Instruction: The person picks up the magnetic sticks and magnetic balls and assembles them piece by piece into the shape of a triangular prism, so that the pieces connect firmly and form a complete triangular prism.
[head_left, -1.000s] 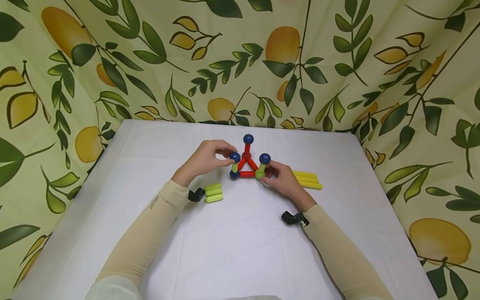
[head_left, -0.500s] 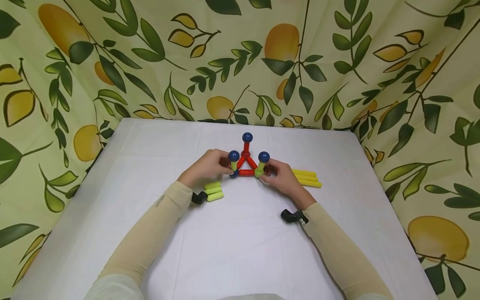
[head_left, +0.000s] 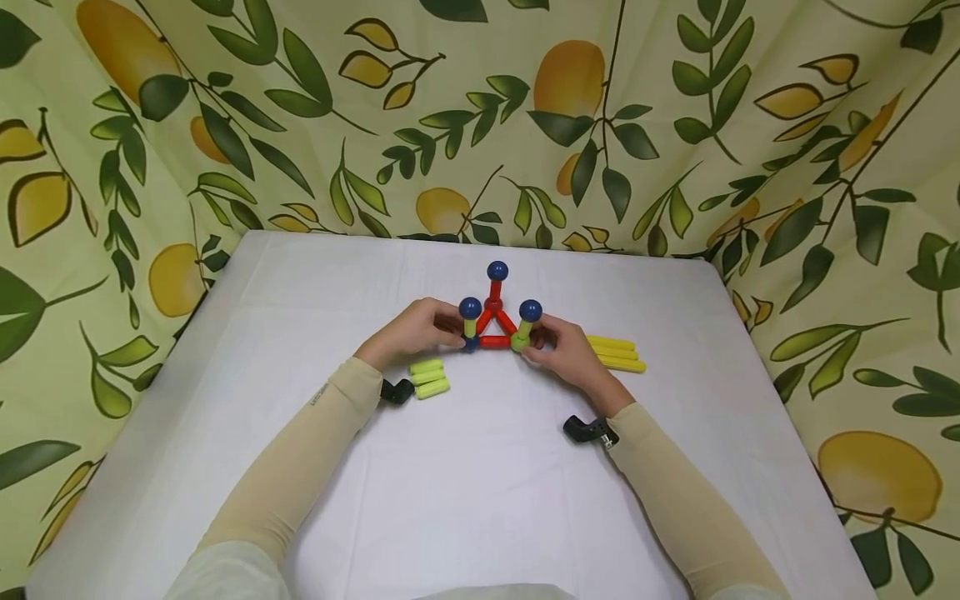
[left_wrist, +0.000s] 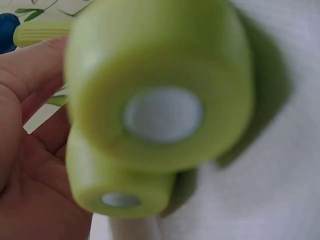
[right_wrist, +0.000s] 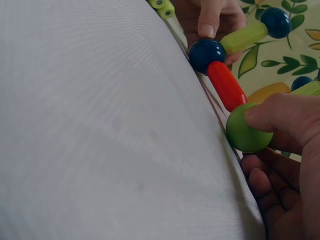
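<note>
A magnetic stick-and-ball frame stands at the far middle of the table. Its base is a triangle of red sticks [head_left: 495, 342] with a ball at each corner. An upright stick topped by a blue ball [head_left: 497, 271] rises from every corner: red at the back, light green at the two front ones. My left hand [head_left: 416, 327] pinches the lower blue ball [right_wrist: 206, 56] at the front left corner, thumb on its near side. With thumb and fingers, my right hand [head_left: 566, 350] holds the green ball [right_wrist: 245, 134] at the front right corner.
Several short light-green sticks [head_left: 430, 378] lie beside my left wrist, looming large in the left wrist view. Longer yellow sticks [head_left: 618, 354] lie to the right of my right hand. A leaf-and-fruit patterned curtain [head_left: 442, 133] hangs behind the white-covered table [head_left: 465, 500].
My left hand has moved down from the upper blue ball at the front left to the lower ball at that corner. The right hand keeps its place at the green ball.
</note>
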